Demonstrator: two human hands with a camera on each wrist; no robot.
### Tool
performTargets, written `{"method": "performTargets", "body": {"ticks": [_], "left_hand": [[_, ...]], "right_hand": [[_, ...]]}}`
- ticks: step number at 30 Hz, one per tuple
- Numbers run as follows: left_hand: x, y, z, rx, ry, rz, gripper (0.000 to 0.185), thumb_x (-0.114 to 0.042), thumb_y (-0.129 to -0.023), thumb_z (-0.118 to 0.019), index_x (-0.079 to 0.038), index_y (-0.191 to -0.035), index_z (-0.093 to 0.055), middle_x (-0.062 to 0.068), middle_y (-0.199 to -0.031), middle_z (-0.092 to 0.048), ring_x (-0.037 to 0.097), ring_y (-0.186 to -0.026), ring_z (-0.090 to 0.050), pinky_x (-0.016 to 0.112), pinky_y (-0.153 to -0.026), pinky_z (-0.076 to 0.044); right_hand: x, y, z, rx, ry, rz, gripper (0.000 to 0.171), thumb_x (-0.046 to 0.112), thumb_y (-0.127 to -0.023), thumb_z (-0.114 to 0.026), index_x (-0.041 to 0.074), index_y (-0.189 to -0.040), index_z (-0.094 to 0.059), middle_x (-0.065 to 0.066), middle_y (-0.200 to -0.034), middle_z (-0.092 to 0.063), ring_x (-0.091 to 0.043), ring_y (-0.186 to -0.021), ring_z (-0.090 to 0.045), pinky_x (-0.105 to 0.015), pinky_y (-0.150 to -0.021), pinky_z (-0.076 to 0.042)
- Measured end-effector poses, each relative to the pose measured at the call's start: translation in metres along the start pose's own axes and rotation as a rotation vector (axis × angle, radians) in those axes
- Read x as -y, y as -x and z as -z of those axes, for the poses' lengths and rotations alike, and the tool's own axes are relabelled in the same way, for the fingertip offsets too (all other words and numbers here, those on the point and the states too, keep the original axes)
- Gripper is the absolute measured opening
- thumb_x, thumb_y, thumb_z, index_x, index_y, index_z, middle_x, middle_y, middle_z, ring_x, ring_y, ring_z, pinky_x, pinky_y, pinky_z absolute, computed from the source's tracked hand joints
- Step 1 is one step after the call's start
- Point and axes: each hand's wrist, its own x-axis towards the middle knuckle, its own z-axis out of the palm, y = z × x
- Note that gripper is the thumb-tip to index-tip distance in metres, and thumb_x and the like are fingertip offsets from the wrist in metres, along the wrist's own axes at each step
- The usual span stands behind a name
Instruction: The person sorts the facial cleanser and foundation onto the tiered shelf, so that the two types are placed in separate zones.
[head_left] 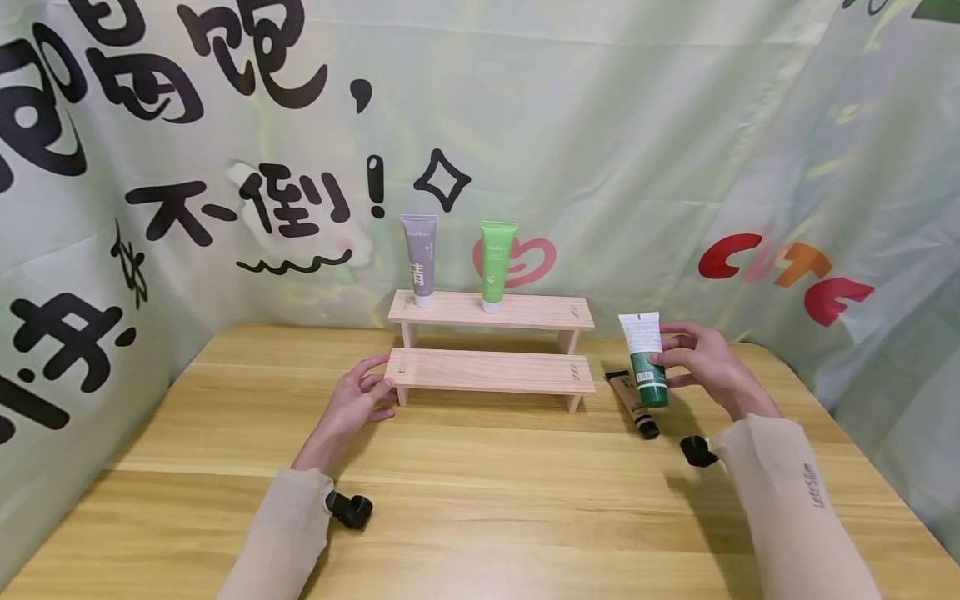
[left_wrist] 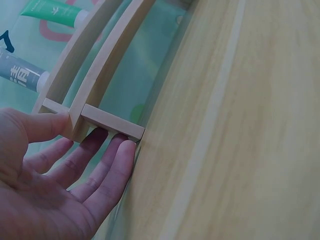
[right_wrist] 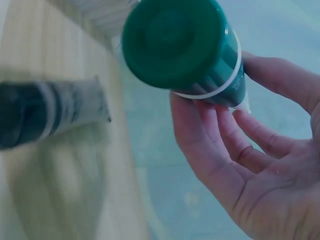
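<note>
A pale wooden counter [head_left: 480, 492] with long plank seams fills the head view, walled on three sides by a light green printed banner [head_left: 637, 125] carrying bold black characters on the left and red and orange letters on the right. The banner hangs close behind the counter's far edge and along both side edges — the counter's rounded far corners sit right against it.

At 12 o'clock stands a two-step wooden display shelf [head_left: 491, 371]. On its upper step a grey tube [head_left: 420, 258] and a light green tube [head_left: 497, 265] stand upright on their caps, apart from each other. The lower step is bare.

The left hand [head_left: 358, 404] rests at 10 o'clock at the shelf's left end, fingers straight and relaxed; the left wrist view shows the thumb against the end of the lower board and the fingertips [left_wrist: 125, 150] touching the small leg beneath it, grasping nothing.

At 2 o'clock the right hand [head_left: 701, 362] pinches a dark green tube [head_left: 645, 358] between thumb and fingers, cap down, white crimped end up, lifted just above the counter. Just left of it a brown tube with a black cap [head_left: 633, 404] lies flat on the wood, beside the shelf's right end.

The near half of the counter, from 4 to 8 o'clock, is open wood crossed only by the two sleeved forearms.
</note>
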Motion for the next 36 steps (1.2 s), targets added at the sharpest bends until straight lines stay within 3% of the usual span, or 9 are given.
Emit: {"method": "performTargets", "body": {"ticks": [7,16,36], "left_hand": [[-0.001,-0.001,0.001,0.002,-0.013,-0.015,0.048,-0.002,-0.107,-0.048,-0.003,-0.154,-0.037,0.029,-0.136,-0.057,0.026,-0.101,-0.066,0.032,-0.077,-0.061],[-0.002,0.001,-0.001,0.003,-0.008,-0.013,0.048,-0.004,-0.107,-0.048,-0.004,-0.154,-0.038,0.029,-0.136,-0.057,0.029,-0.103,-0.064,0.034,-0.078,-0.061],[0.001,0.003,0.0,0.001,-0.009,-0.026,0.048,-0.003,-0.107,-0.049,-0.003,-0.154,-0.037,0.029,-0.135,-0.057,0.028,-0.102,-0.065,0.036,-0.078,-0.062]], "right_hand": [[0.022,-0.007,-0.01,-0.086,-0.063,0.046,0.071,0.013,-0.101,-0.065,-0.006,-0.155,-0.024,-0.023,-0.133,-0.043,-0.015,-0.095,-0.057,-0.031,-0.077,-0.061],[0.042,-0.016,-0.029,-0.207,-0.161,0.138,0.067,0.006,-0.097,-0.069,-0.005,-0.151,-0.032,-0.012,-0.12,-0.049,-0.01,-0.09,-0.059,-0.025,-0.073,-0.061],[0.066,-0.033,-0.053,-0.334,-0.202,0.231,0.067,0.002,-0.096,-0.069,0.003,-0.153,-0.034,-0.007,-0.121,-0.052,-0.014,-0.098,-0.058,-0.023,-0.076,-0.059]]}}
